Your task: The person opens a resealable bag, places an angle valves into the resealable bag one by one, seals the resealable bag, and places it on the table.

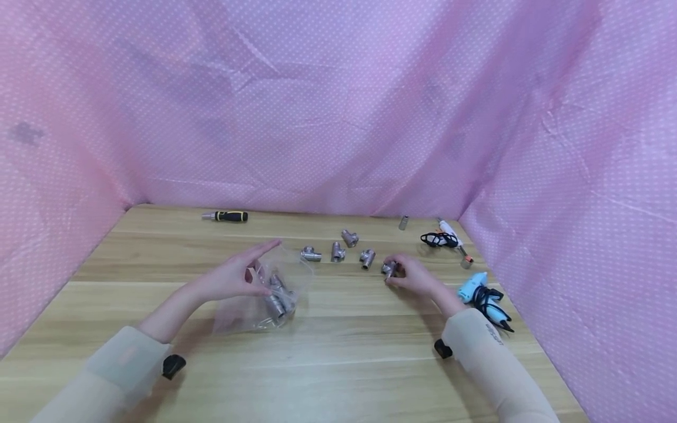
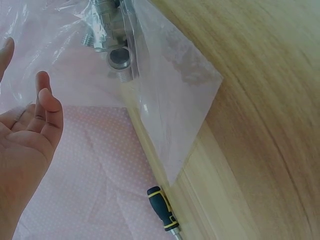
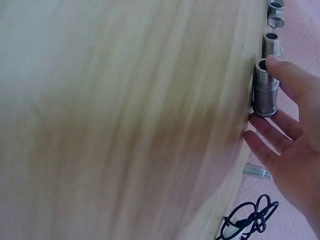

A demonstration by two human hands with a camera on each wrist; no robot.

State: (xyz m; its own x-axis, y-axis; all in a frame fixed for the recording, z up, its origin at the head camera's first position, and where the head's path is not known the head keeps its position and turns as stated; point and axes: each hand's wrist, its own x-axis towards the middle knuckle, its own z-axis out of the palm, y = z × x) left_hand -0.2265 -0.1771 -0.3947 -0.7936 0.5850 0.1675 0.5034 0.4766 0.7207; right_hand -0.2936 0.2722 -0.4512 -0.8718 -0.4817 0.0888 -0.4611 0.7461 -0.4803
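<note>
My right hand (image 1: pixel 415 276) holds a silver threaded pipe tee (image 3: pixel 266 92) between thumb and fingers, low over the table at the right end of a loose group of fittings. On the left, my left hand (image 1: pixel 233 281) spreads thumb and forefinger apart at the mouth of a clear plastic bag (image 1: pixel 238 314). Several metal fittings (image 1: pixel 279 299) lie inside that bag, partly blurred by the film. Between the hands stand more pipe tees: one (image 1: pixel 311 254) nearest the bag, a second (image 1: pixel 338 252), one farther back (image 1: pixel 349 237) and another (image 1: pixel 367 258) beside the right hand.
A black and yellow screwdriver (image 1: pixel 231 216) lies at the back left. Along the right are a small metal cylinder (image 1: pixel 404 222), a white tool with a black cord (image 1: pixel 449 232) and a light-blue glue gun (image 1: pixel 473 286). Pink dotted cloth (image 1: pixel 317 117) walls the table.
</note>
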